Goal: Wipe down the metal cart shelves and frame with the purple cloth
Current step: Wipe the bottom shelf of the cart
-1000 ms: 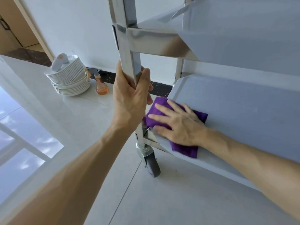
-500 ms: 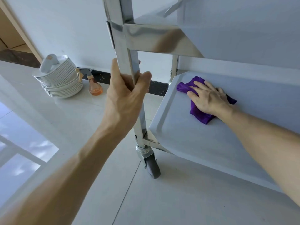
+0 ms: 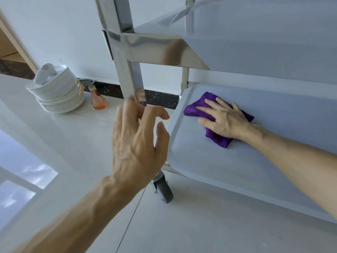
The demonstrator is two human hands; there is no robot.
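Plates, a white stack (image 3: 58,95), sit on the pale floor at far left, a clear spray bottle of orange liquid (image 3: 97,99) just beside them. I see my left hand (image 3: 138,143) spread, fingers loose, in front of the shiny steel cart post (image 3: 127,70). My right hand (image 3: 224,121) presses flat on the folded purple cloth (image 3: 217,138) near the lower grey shelf's (image 3: 237,170) far left corner.

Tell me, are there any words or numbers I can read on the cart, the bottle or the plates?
None can be read.
cart: bare shiny metal, no label showing.
spray bottle: no label visible.
plates: plain white, no print.
purple cloth: no tag or writing showing.
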